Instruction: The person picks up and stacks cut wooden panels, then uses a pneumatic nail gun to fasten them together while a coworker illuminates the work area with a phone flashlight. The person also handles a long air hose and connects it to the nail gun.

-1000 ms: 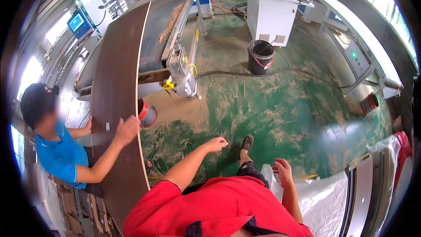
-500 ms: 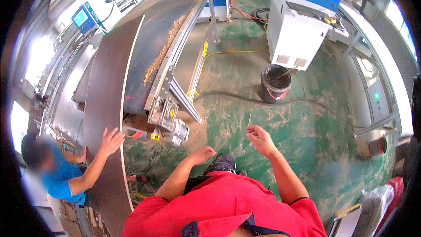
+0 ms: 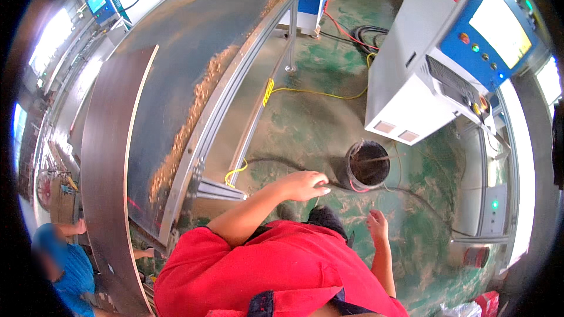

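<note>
My left hand (image 3: 304, 186) reaches across in front of my body, above the floor, with its fingers loosely curled and a gap between thumb and fingertips. Nothing shows in it. A thin pale strip appears just below it; I cannot tell whether it lies on the floor. My right hand (image 3: 377, 225) hangs lower at my right side, fingers half bent and apart, with nothing visible in it. Nearest to both hands is a black bucket (image 3: 351, 167) on the floor, with a stick-like handle leaning out of it. Neither hand touches it.
A white and blue machine control cabinet (image 3: 405, 64) with screen and keyboard stands ahead right. On the left runs a conveyor table (image 3: 194, 23) with wood chips along its metal rail. Beyond it a co-worker (image 3: 73, 276) in blue is beside a long dark board (image 3: 106, 141). Cables cross the dusty green floor (image 3: 405, 264).
My view has moved forward and right, so the bucket and cabinet are nearer. My left hand has swung forward across my body; my right hand has dropped back. The co-worker and board sit farther left.
</note>
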A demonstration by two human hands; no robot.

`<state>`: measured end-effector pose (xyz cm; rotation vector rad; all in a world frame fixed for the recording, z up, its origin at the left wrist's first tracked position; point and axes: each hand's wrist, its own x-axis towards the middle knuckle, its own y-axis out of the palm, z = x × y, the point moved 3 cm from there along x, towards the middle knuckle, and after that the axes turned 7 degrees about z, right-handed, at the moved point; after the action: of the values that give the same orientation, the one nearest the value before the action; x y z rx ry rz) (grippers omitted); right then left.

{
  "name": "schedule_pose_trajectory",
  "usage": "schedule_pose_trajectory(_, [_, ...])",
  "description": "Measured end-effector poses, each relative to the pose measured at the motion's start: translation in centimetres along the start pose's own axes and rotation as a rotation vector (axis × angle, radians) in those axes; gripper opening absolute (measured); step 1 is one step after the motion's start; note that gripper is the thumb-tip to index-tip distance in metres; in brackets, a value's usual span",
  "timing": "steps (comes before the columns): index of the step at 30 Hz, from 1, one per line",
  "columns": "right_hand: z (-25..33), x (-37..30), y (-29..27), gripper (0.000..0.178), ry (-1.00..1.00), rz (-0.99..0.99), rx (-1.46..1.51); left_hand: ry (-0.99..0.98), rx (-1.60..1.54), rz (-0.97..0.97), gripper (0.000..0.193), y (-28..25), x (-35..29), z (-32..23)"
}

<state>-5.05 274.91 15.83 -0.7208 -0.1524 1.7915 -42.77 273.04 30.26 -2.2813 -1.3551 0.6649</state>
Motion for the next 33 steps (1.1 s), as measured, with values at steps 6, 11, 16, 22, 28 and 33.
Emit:
schedule_pose_trajectory(6, [5.9,16.7,1.0,0.030,0.073,0.029,0.224,0.054,-0.233,0.074,0.036,-12.7,11.9,4.2])
schedule_pose_trajectory(11, [15.3,39.2,1.2,0.028,-0.036,0.128,0.142,-0.114,-0.381,-0.052,0.036,-24.1,18.4,11.6])
schedule_pose_trajectory(16, [35.4,63.7,2.5,0.036,-0.373,0.157,-0.120,-0.266,-0.506,-0.415,0.036,-35.7,23.1,15.9])
schedule_pose_trajectory(22, [61.6,78.1,10.5,0.036,-0.767,0.310,-0.176,-0.308,-0.622,-0.508,0.033,-44.1,30.0,21.6])
schedule_pose_trajectory(28, [77.3,89.9,19.0,0.040,-1.022,0.356,-0.127,-0.235,-0.523,-0.470,0.033,-55.9,37.7,24.3])
schedule_pose_trajectory(33, [86.4,102.0,24.7,0.044,-1.091,0.321,-0.321,-0.200,-0.490,-0.632,0.037,-64.7,42.5,28.7])
